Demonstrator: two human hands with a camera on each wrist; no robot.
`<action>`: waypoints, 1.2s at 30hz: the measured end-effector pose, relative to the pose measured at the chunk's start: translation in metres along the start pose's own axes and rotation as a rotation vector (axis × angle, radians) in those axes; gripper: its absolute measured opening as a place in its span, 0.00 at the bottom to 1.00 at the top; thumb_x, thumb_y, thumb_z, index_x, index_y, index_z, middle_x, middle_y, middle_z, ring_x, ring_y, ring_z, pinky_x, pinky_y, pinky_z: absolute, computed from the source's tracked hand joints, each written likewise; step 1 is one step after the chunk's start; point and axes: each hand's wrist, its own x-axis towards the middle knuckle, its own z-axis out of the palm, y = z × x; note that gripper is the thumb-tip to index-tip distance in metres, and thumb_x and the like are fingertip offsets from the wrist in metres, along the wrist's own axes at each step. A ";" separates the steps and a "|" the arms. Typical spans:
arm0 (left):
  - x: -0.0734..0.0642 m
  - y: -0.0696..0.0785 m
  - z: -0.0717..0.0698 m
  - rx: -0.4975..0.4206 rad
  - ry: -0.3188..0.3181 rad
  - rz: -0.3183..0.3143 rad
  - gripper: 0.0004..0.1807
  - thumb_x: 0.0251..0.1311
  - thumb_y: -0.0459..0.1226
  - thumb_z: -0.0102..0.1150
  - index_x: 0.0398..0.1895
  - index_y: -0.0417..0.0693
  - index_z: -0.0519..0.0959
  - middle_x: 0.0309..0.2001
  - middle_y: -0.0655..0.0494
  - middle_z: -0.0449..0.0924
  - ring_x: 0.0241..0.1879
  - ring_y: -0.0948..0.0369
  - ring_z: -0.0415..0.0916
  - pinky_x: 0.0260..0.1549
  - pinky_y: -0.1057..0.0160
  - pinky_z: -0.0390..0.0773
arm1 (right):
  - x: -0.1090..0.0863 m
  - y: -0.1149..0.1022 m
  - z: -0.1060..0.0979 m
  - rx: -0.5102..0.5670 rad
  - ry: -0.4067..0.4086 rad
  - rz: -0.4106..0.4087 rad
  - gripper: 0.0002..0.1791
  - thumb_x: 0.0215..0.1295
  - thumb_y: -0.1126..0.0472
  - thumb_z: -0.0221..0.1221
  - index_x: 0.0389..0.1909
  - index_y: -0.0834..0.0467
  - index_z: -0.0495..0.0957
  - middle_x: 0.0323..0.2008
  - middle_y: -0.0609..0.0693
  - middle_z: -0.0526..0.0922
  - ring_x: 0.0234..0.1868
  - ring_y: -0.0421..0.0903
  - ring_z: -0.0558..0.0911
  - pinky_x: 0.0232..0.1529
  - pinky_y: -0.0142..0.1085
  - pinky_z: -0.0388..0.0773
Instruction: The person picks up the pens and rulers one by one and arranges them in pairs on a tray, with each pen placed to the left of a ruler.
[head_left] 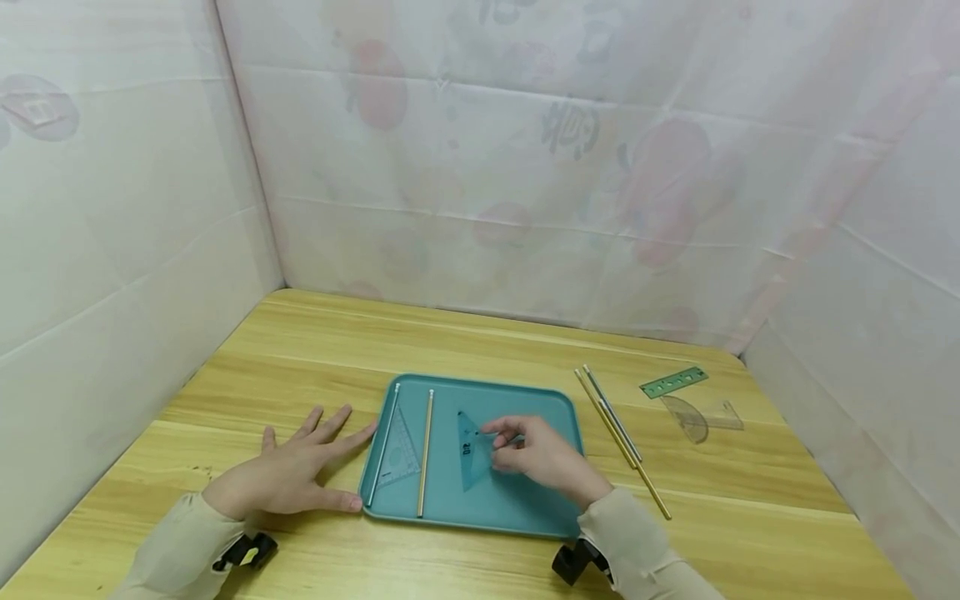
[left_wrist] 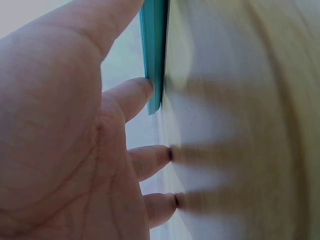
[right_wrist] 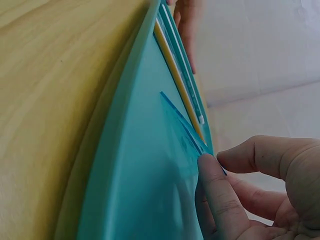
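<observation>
A teal tray (head_left: 517, 518) lies on the wooden table. My left hand (head_left: 288, 475) is spread flat at its left side, with index fingertip and thumb right at the rim. Over the middle of the tray, my right hand (head_left: 543, 458) pinches a blue translucent set square (head_left: 468, 454) between thumb and fingertips. That set square (right_wrist: 182, 135) slants close over the tray floor in the right wrist view. Inside the tray, toward the left, lie a silvery-green pencil (head_left: 384, 446), a clear set square (head_left: 402, 454) and a gold pencil (head_left: 426, 454).
Right of the tray several pencils (head_left: 619, 433) lie side by side on the table (head_left: 750, 517). Beyond them are a green stencil ruler (head_left: 673, 382), a clear protractor (head_left: 690, 419) and another clear set square (head_left: 726, 417). Cloth walls (head_left: 480, 167) enclose the back and sides.
</observation>
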 end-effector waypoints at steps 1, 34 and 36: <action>0.000 0.000 0.000 0.001 0.000 0.000 0.57 0.58 0.72 0.66 0.87 0.70 0.55 0.88 0.35 0.43 0.81 0.19 0.37 0.51 0.02 0.32 | 0.000 -0.001 0.001 -0.003 -0.002 0.000 0.25 0.70 0.68 0.62 0.67 0.66 0.78 0.44 0.54 0.80 0.40 0.45 0.79 0.49 0.38 0.88; 0.001 0.001 -0.001 -0.006 0.001 -0.007 0.56 0.58 0.72 0.67 0.87 0.69 0.56 0.88 0.35 0.43 0.81 0.20 0.37 0.52 0.02 0.32 | 0.000 -0.016 0.026 -0.077 -0.070 -0.038 0.24 0.71 0.63 0.68 0.66 0.65 0.81 0.42 0.51 0.82 0.41 0.46 0.77 0.37 0.32 0.75; 0.001 0.001 -0.001 -0.003 0.003 -0.007 0.56 0.58 0.72 0.67 0.87 0.69 0.56 0.88 0.35 0.43 0.81 0.19 0.37 0.52 0.02 0.32 | 0.000 -0.016 0.027 -0.070 -0.075 -0.030 0.24 0.71 0.63 0.68 0.65 0.64 0.81 0.42 0.51 0.82 0.40 0.46 0.77 0.37 0.33 0.75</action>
